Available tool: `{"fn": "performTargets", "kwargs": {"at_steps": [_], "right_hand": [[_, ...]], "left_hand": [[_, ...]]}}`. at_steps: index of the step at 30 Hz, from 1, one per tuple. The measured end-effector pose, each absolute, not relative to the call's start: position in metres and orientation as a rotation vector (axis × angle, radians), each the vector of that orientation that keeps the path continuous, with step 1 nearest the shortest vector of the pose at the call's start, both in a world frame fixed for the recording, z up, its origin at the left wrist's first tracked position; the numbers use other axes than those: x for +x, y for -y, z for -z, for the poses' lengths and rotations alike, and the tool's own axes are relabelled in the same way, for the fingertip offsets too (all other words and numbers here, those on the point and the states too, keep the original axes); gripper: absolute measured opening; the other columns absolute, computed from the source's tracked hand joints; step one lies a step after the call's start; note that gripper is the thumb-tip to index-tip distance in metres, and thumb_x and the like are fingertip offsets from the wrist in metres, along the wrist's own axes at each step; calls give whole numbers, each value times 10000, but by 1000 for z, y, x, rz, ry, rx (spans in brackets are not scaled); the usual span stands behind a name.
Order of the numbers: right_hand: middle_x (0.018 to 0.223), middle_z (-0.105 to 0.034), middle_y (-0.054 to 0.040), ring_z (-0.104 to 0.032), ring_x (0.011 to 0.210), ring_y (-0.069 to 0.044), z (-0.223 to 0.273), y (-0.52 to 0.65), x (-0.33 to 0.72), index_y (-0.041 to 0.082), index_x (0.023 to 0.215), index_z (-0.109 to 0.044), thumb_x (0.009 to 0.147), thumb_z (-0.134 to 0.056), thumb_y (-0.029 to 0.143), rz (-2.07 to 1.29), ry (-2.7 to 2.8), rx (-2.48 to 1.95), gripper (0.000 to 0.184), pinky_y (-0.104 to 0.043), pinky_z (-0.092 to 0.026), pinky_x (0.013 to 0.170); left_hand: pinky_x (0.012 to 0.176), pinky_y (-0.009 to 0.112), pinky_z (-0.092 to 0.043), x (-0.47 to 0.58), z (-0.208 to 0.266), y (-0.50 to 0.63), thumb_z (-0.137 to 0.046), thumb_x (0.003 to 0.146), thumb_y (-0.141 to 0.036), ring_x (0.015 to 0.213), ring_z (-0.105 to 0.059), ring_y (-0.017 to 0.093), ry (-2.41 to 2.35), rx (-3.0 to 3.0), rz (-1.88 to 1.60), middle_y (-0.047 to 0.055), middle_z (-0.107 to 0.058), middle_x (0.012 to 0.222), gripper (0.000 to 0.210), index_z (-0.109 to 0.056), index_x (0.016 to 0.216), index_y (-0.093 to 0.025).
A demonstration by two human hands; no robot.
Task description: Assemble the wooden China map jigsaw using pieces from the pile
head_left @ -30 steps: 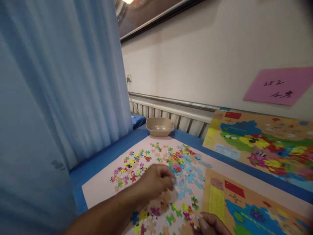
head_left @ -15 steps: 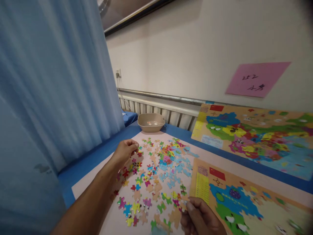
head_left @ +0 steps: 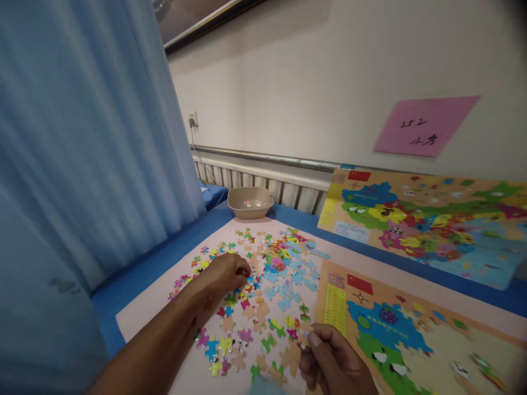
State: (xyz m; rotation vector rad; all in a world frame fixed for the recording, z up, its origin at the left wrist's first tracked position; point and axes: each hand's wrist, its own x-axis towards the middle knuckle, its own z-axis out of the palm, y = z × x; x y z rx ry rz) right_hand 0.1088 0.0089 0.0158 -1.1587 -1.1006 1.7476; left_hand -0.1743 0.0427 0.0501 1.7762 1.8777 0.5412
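Loose jigsaw pieces (head_left: 249, 312) in many colours lie spread over a pale pink sheet (head_left: 142, 315). Over the middle of them hovers my left hand (head_left: 224, 271), fingers curled and tips together close to red and blue pieces; whatever they may hold is hidden. At the bottom, my right hand (head_left: 335, 359) pinches a small pale jigsaw piece (head_left: 305, 339) between thumb and forefinger, mostly covered by the fingers. Beside that hand lies a partly filled map puzzle board (head_left: 370, 334), with blue and green areas joined at its left and bare backing at its right.
A beige basin (head_left: 250, 206) with a few pieces inside stands at the back. Against the wall leans a full map picture (head_left: 395, 219). A blue curtain (head_left: 82, 137) hangs at the left, and a pink note (head_left: 424, 126) is on the wall.
My left hand has moved right and nearer, from the left edge of the pieces to their middle. My right hand stays by the board. The view has shifted slightly.
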Motion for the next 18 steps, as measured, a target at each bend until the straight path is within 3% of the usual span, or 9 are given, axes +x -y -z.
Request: {"fn": "performTargets", "kwargs": {"at_steps": [12, 18], "right_hand": [[564, -624, -3, -494, 492, -134, -30, 1, 101, 189, 793, -637, 722, -803, 735, -1610, 1110, -1159, 575, -253, -375, 499], [562, -618, -8, -526, 491, -150, -36, 2, 100, 195, 801, -641, 713, -802, 728, -1594, 1131, -1181, 564, -253, -404, 491]], "left_hand": [[679, 278, -367, -171, -53, -43, -710, 690, -153, 790, -628, 199, -2008, 1892, -400, 13, -728, 856, 207, -763, 877, -225], [667, 273, -360, -167, -52, -42, -696, 692, -132, 766, -619, 187, -2030, 1874, -418, -5, -719, 823, 175, -714, 842, -220]]}}
